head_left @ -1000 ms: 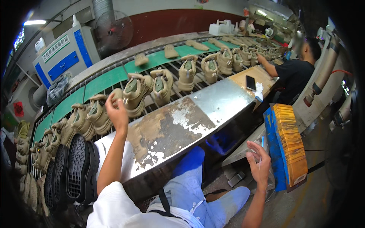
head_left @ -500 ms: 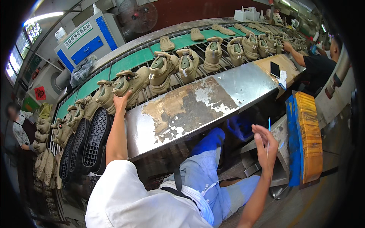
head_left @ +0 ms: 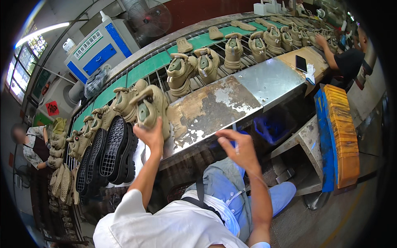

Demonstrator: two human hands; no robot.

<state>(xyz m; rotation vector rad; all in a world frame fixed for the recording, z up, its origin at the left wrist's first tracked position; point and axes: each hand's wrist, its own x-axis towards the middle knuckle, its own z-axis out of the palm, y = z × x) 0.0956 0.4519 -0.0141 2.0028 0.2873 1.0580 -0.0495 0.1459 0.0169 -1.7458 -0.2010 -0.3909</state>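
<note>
My left hand is closed round the lower part of a tan shoe, which it holds up off the rack at the left end of the metal-topped bench. My right hand hovers over the bench's front edge, above my lap. Its fingers are bent round a slim, pale blue pen-like stick, blurred and partly hidden by them. Left of the held shoe, several black outsoles with grid-patterned faces lean side by side. More tan shoes stand in a row on the rack behind the bench.
Green belting runs behind the shoes, carrying tan sole pieces. A phone and a white glove lie toward the bench's right end, near a co-worker. An orange-and-blue slab stands at right. Another person stands far left.
My left hand has lifted the tan shoe off the rack and brought it nearer. My right hand has moved left and up toward it with the stick. The view has shifted slightly.
</note>
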